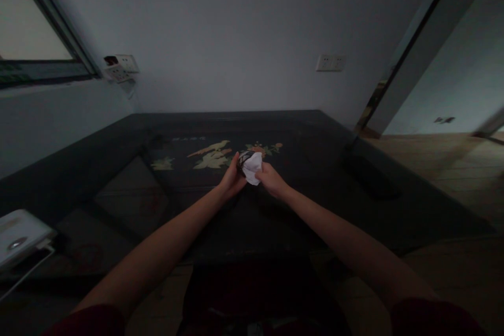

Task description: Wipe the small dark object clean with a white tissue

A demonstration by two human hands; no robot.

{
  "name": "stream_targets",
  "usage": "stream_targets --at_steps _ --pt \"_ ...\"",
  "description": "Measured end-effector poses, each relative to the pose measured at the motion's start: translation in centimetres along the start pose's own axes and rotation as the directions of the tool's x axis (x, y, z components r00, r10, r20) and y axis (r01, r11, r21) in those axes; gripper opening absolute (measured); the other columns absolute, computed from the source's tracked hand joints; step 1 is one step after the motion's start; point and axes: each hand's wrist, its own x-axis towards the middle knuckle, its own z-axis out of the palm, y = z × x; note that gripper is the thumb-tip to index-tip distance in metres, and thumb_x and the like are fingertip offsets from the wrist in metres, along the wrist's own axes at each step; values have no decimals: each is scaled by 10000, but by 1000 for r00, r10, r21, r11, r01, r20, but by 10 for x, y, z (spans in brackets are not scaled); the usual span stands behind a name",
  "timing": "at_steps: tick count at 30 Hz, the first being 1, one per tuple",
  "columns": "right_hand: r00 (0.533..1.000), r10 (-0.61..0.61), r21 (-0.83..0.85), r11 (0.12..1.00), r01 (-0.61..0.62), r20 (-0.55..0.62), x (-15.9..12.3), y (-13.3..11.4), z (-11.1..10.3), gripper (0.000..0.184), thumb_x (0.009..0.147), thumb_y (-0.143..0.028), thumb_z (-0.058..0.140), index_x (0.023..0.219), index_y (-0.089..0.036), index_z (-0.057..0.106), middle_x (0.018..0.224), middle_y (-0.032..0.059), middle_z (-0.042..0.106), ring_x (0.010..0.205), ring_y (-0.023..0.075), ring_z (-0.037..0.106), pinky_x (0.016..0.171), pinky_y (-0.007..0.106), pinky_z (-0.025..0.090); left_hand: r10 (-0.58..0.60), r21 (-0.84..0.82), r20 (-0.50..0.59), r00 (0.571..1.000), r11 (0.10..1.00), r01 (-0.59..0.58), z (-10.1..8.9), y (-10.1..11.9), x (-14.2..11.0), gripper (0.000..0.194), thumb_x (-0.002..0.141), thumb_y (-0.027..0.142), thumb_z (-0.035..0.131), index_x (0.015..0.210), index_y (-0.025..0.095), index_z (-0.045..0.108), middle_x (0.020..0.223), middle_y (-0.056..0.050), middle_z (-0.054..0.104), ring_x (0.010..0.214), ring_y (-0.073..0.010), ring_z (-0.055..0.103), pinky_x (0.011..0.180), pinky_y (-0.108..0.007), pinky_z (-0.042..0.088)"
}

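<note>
Over the middle of a dark table, both hands meet in front of me. My left hand (233,177) is closed around a small dark item (243,160) with thin dark lines and bright glints; its kind is hard to make out in the dim light. My right hand (271,178) pinches a crumpled white cloth or tissue (253,168), which is pressed against the dark item and covers part of it. The fingers of the left hand are partly hidden behind the two things.
The dark table (252,220) bears a painted bird and flowers. A flat black object (370,177) lies on its right side. At the left edge stands a white device (21,236) with a cable. Wall sockets (331,62) are behind, and a window is at upper left.
</note>
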Motion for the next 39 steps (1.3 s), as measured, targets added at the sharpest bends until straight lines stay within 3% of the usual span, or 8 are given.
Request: stream_targets --at_steps 6,13,20,26,29,32,36,39 --pt "953 -96 -702 656 277 286 -6 -16 -12 334 812 -22 418 1033 -133 642 1062 100 698 971 204 637 873 300 453 -11 -6 20 1000 1000 12 -13 -1 11 452 980 405 345 963 106 684 807 -81 729 887 -200 687 912 -317 489" --pt "911 -48 -874 262 408 411 -9 -23 -12 351 917 -73 391 1204 -112 589 1234 168 628 1191 236 561 989 357 431 -83 5 41 996 997 82 -9 0 8 504 988 409 297 1081 75 663 896 -125 734 903 -228 692 906 -352 498" --pt "954 -45 -788 554 270 296 -12 -22 -10 357 827 -11 396 1057 -135 639 1101 130 683 1023 214 626 881 302 442 -30 33 35 999 999 29 -8 0 5 474 986 402 326 1077 86 667 890 -109 733 917 -221 685 922 -339 488" --pt "997 -54 -158 985 63 62 -1 -2 -3 332 660 -26 410 863 -138 647 800 25 688 771 169 618 726 244 448 2 3 5 1000 1000 -2 -11 -1 9 432 972 417 370 933 122 683 844 -82 727 934 -210 675 934 -332 483" --pt "1000 9 163 987 -9 4 3 7 2 412 590 -42 424 921 -132 652 765 23 688 733 169 619 722 255 462 10 -15 4 1000 1000 -10 -9 -2 8 432 973 424 366 924 136 685 857 -74 728 938 -210 674 928 -333 487" --pt "1000 7 173 985 -7 1 3 9 3 449 585 -42 417 955 -126 658 788 31 700 734 175 626 745 273 472 14 -13 14 1000 1000 -14 -8 -2 7 434 972 427 363 944 136 684 885 -80 728 957 -214 669 935 -334 483" --pt "993 -93 -286 952 110 74 -3 0 -1 412 663 -11 403 965 -103 668 894 58 716 847 200 639 812 284 463 0 -9 10 1000 1000 0 -9 -1 6 464 979 423 338 875 127 679 800 -75 722 937 -207 676 943 -326 479" --pt "970 -107 -655 721 227 219 -9 -11 -6 389 778 -18 414 1059 -133 657 1054 94 706 978 219 641 884 302 448 16 -6 13 1000 1000 -16 -9 -1 7 480 987 403 316 856 117 680 761 -76 718 917 -202 682 935 -319 483"
